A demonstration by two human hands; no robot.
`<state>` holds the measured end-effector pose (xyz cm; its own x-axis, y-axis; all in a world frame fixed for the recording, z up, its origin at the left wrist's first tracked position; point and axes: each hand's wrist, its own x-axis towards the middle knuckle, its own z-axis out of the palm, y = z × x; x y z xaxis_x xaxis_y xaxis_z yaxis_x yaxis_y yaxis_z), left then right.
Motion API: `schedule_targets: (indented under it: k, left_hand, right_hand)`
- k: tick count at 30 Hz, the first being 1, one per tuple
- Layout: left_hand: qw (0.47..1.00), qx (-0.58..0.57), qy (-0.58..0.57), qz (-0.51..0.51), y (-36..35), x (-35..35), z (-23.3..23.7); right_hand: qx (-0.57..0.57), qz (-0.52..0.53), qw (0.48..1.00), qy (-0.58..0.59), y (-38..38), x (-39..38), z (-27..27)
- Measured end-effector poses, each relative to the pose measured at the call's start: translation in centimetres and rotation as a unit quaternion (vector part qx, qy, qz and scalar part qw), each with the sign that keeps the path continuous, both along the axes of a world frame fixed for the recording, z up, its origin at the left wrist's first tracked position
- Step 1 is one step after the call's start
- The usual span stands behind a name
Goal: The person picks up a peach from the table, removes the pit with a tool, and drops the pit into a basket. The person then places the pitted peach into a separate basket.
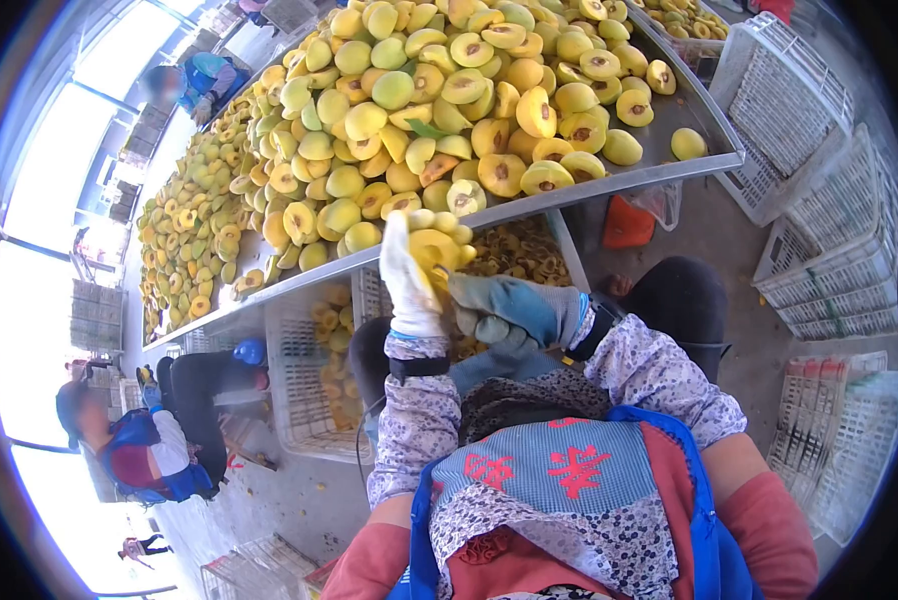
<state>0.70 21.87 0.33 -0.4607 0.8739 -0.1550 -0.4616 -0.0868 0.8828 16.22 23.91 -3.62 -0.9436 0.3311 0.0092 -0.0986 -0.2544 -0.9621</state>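
My left hand, in a white glove with yellow-coated fingers, is closed around a yellow peach half just in front of the metal table's edge. My right hand, in a blue-grey glove, is curled shut close beside the peach half. Whatever lies in its fingers is too hidden to name. Beyond both hands, a heap of whole and halved yellow peaches covers the metal table, some halves showing brown pit hollows. Under the table edge, a crate holds many small brownish-yellow pieces.
At lower left of the table stands a white crate with peaches inside. Stacked white plastic crates line the right side. An orange-red container sits on the floor. Another person sits at left, and one more is farther back.
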Motion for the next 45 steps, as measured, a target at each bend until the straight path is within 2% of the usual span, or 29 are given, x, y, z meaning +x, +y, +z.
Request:
schedule_targets:
  k: [1, 3, 4, 5, 7, 8, 9, 10, 11, 13, 16, 17, 19, 20, 22, 23, 24, 26, 27, 29, 30, 31, 33, 34, 35, 37, 38, 40, 45]
  left_hand:
    - [0.999, 0.0, -0.019, 0.046, -0.3, -0.6, 0.8]
    - [0.991, 0.041, 0.011, 0.128, -1.3, -3.9, 2.1]
    - [0.955, 0.037, 0.222, 0.192, -2.2, -6.6, 2.1]
    - [0.871, 0.029, 0.423, 0.247, -3.4, -9.9, 1.5]
    - [0.856, -0.084, 0.428, 0.278, -5.4, -16.4, 1.2]
    - [0.855, -0.085, 0.429, 0.277, -5.6, -16.1, 1.6]
    - [0.714, -0.179, 0.604, 0.306, -5.8, -15.8, 2.0]
    - [0.53, -0.261, 0.742, 0.317, -5.9, -15.4, 2.5]
    - [0.605, -0.246, 0.707, 0.272, -4.5, -13.3, 3.7]
    - [0.67, -0.133, 0.712, 0.164, -1.2, -12.3, 2.1]
    - [0.637, -0.197, 0.743, 0.049, 4.9, -9.6, 0.4]
    - [0.604, -0.288, 0.743, -0.021, 6.4, -8.9, 0.1]
    - [0.554, -0.289, 0.781, -0.022, 8.0, -7.8, -1.7]
    - [0.555, -0.286, 0.781, -0.025, 8.5, -8.0, -2.3]
    - [0.614, -0.276, 0.738, -0.058, 9.0, -8.9, -3.1]
    - [0.613, -0.275, 0.738, -0.059, 8.8, -9.2, -3.2]
    - [0.674, -0.222, 0.701, -0.067, 8.2, -9.6, -3.4]
    - [0.775, -0.146, 0.613, -0.054, 6.6, -8.9, -2.7]
    - [0.774, -0.146, 0.613, -0.054, 6.0, -9.0, -2.8]
    - [0.829, 0.005, 0.559, -0.002, 5.3, -9.1, -3.2]
    - [0.882, 0.005, 0.471, -0.013, 4.2, -7.2, -1.7]
    - [0.882, 0.005, 0.47, -0.014, 3.2, -5.4, -0.6]
    - [0.97, 0.049, 0.236, -0.033, 1.6, -2.7, 0.5]
    - [0.981, 0.088, 0.163, -0.066, 1.4, -2.7, -0.8]
    - [0.938, 0.115, 0.324, -0.041, 0.8, -1.5, -0.5]
    - [0.838, 0.121, 0.531, 0.036, 0.7, 0.2, -0.7]
    - [0.839, 0.12, 0.53, 0.038, 0.8, -0.4, -1.3]
    - [0.609, 0.163, 0.77, 0.094, 1.6, -2.2, -2.9]
    - [0.645, 0.157, 0.738, 0.121, 1.1, -0.6, -1.8]
  right_hand:
    - [0.001, 0.004, 1.0, 0.002, -0.5, -0.1, 0.2]
    - [-0.174, -0.036, 0.978, -0.104, -1.6, -0.3, 1.2]
    - [-0.09, -0.096, 0.988, -0.085, -1.8, -0.4, 0.4]
    - [-0.089, -0.094, 0.988, -0.084, -1.5, -0.4, 0.1]
    - [-0.19, -0.136, 0.963, -0.132, -1.0, -0.5, -0.2]
    - [-0.227, -0.161, 0.948, -0.152, -1.2, -0.7, 0.3]
    - [-0.228, -0.16, 0.948, -0.151, -1.3, -1.1, 0.2]
    - [-0.212, -0.169, 0.949, -0.161, -1.3, -1.6, 0.0]
    - [-0.196, -0.177, 0.949, -0.171, -1.4, -2.0, -0.2]
    - [-0.176, -0.192, 0.95, -0.172, -1.6, -2.6, 0.4]
    - [-0.128, -0.219, 0.954, -0.158, -1.3, -2.6, -0.3]
    - [-0.1, -0.228, 0.958, -0.142, -1.2, -2.6, -0.7]
    - [-0.074, -0.237, 0.956, -0.158, -0.8, -2.4, -1.3]
    - [-0.047, -0.244, 0.953, -0.173, -0.5, -2.3, -1.4]
    - [-0.062, -0.257, 0.95, -0.17, -0.5, -2.1, -1.2]
    - [-0.074, -0.266, 0.947, -0.165, -0.5, -2.1, -1.0]
    - [-0.075, -0.267, 0.947, -0.164, -0.3, -2.2, -1.3]
    - [0.061, -0.341, 0.932, -0.109, -0.1, -2.7, -1.8]
    - [0.061, -0.341, 0.932, -0.108, -0.1, -2.9, -1.6]
    - [0.115, -0.385, 0.914, -0.052, 0.0, -3.2, -0.8]
    - [0.115, -0.385, 0.914, -0.053, 0.0, -3.5, -0.8]
    - [0.134, -0.395, 0.907, -0.055, 0.1, -3.8, -0.7]
    - [0.154, -0.403, 0.9, -0.057, 0.3, -4.2, -0.9]
    - [0.16, -0.403, 0.899, -0.062, 0.3, -4.3, -1.0]
    - [0.164, -0.404, 0.898, -0.067, 0.3, -4.4, -1.1]
    - [0.173, -0.397, 0.898, -0.076, 0.0, -4.2, -0.9]
    - [0.182, -0.391, 0.899, -0.082, -0.2, -4.1, -0.8]
    - [0.155, -0.385, 0.908, -0.047, -0.2, -4.6, -1.3]
    - [0.1, -0.351, 0.931, -0.02, -0.2, -5.1, -1.7]
